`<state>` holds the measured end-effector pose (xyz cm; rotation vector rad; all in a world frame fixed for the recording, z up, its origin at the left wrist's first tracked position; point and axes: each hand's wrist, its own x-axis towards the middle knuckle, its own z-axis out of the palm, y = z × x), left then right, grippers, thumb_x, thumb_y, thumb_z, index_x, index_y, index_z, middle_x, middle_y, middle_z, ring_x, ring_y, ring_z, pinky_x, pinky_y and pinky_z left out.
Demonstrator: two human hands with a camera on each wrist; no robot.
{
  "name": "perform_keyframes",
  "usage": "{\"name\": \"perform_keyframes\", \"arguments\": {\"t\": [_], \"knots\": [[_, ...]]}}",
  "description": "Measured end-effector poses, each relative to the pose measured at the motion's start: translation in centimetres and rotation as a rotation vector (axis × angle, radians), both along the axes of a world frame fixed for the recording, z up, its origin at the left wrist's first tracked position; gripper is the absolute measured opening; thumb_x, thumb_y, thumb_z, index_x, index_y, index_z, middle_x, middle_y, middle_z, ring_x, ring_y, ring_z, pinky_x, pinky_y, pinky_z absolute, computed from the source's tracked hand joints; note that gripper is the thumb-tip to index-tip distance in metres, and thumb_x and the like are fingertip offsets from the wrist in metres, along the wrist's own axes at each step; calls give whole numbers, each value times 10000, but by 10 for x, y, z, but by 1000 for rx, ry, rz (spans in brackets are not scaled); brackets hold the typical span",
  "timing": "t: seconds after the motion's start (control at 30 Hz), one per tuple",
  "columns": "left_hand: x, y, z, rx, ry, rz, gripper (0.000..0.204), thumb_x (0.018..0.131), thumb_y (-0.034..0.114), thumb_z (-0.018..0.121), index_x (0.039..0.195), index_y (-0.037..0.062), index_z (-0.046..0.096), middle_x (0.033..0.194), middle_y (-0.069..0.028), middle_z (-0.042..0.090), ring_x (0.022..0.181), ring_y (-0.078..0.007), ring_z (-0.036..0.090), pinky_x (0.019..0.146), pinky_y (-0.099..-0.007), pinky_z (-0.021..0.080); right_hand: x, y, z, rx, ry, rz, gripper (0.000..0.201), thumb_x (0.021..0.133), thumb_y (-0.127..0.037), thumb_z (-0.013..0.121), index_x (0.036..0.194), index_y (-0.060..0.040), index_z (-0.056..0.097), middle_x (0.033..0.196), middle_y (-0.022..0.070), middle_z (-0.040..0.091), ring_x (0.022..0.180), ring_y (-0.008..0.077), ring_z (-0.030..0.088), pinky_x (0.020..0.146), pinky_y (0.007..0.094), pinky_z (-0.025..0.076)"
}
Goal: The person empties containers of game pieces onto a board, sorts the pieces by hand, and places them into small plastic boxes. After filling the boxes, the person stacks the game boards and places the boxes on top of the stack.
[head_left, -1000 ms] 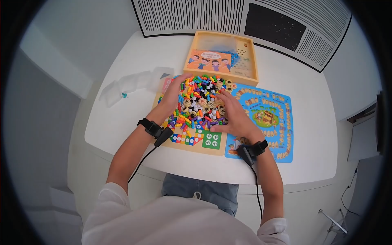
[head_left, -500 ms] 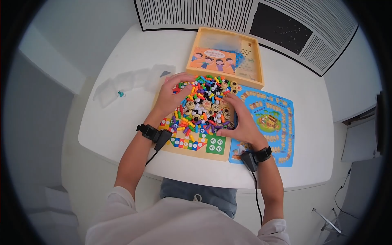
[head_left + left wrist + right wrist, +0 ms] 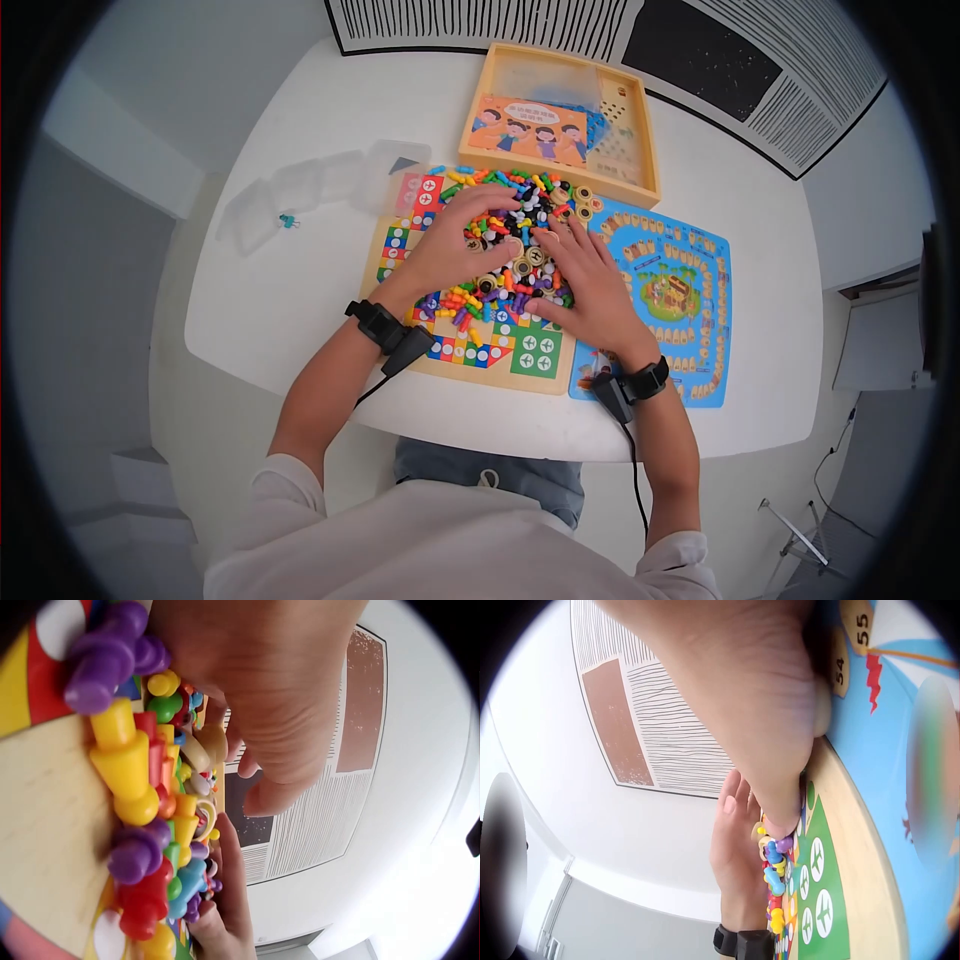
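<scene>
A heap of small coloured pegs (image 3: pixel 465 300), black and white pieces and round wooden discs (image 3: pixel 522 267) covers much of a wooden game board (image 3: pixel 480 374). Over the heap's left part lies the left hand (image 3: pixel 455 245), fingers extended and slightly bent, thumb toward the middle. The right hand (image 3: pixel 592 290) rests at the heap's right side with its fingers spread and its thumb near the lower edge. Purple, yellow and red pegs (image 3: pixel 124 765) lie beside the left hand (image 3: pixel 270 690) in the left wrist view. What lies under the palms is hidden.
Behind the heap stands a wooden box (image 3: pixel 560 176) with an orange booklet (image 3: pixel 528 130) and a blue bag inside. A blue game board (image 3: pixel 700 300) lies on the right. Clear plastic containers (image 3: pixel 320 180) and a small teal item (image 3: pixel 289 221) are on the left.
The left hand has moved right and inward over the heap, uncovering the board's red corner. The right hand has shifted inward, its fingers now over the pieces. The view has moved slightly.
</scene>
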<state>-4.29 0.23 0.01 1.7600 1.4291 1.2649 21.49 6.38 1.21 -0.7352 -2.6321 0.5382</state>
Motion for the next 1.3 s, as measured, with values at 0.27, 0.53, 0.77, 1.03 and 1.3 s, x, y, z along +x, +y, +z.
{"name": "perform_keyframes", "arguments": {"t": [0.27, 0.53, 0.77, 1.03, 1.3], "knots": [[10, 2, 1, 40, 350, -16, 724, 783, 331, 921, 1414, 111, 641, 1551, -117, 548, 1504, -328, 434, 1248, -489, 335, -5, 0, -13, 121, 8, 42, 772, 956, -463, 740, 1583, -100, 473, 1647, 136, 463, 1579, 403, 309, 1278, 579, 239], [4, 2, -7, 11, 213, -4, 514, 896, 155, 805, 1383, 106, 650, 1543, -114, 559, 1494, -319, 446, 1239, -472, 353, -7, 2, -3, -29, 146, 35, 678, 895, -319, 822, 1467, -60, 567, 1542, 147, 563, 1484, 392, 443, 1240, 538, 323], [7, 2, -6, 11, 99, 99, 340, 970, -29, 599, 1292, 52, 672, 1405, -130, 655, 1363, -326, 568, 1159, -432, 452, -4, 1, -4, -177, 230, 11, 570, 895, -124, 797, 1427, -86, 598, 1438, 152, 617, 1367, 371, 535, 1152, 467, 432], [0, 3, -7, -8, 65, 104, 349, 994, -65, 542, 1290, 54, 684, 1396, -133, 675, 1334, -287, 613, 1131, -392, 477, -3, 0, -9, -254, 331, -61, 450, 932, -9, 726, 1362, -56, 603, 1411, 190, 610, 1351, 383, 551, 1140, 448, 456], [5, -2, -2, 75, 203, 14, 463, 897, 131, 756, 1348, 86, 662, 1522, -118, 576, 1465, -323, 469, 1232, -475, 357, -3, 1, -10, -295, 346, -84, 377, 969, 31, 652, 1336, -40, 601, 1411, 206, 607, 1384, 395, 542, 1140, 454, 460]]}}
